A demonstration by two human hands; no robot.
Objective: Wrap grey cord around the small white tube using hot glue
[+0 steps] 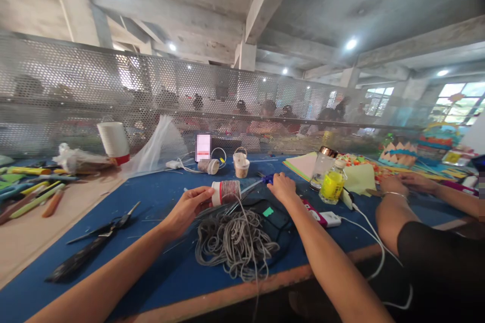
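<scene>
My left hand [195,202] pinches the white end of a paper cup [229,192], which lies sideways in the air with grey-brown cord wound round it. A strand of cord runs down from the cup past a loose heap of grey cord [237,245] on the table. My right hand [282,186] is closed at a blue-handled tool [268,178], which looks like scissors with pale blades pointing towards the cup. Its fingers partly hide the handle. Beyond the cup stand a small cord-wrapped basket [241,164] with a handle and another wrapped cup [208,165] on its side.
Black-handled scissors [102,237] lie at left, near a stack of paper cups [113,141] and several tools. A glass jar [320,166], a yellow bottle [333,184] and white cables [373,232] are at right. A co-worker's hands [397,186] work there. A perforated metal screen [170,96] stands behind.
</scene>
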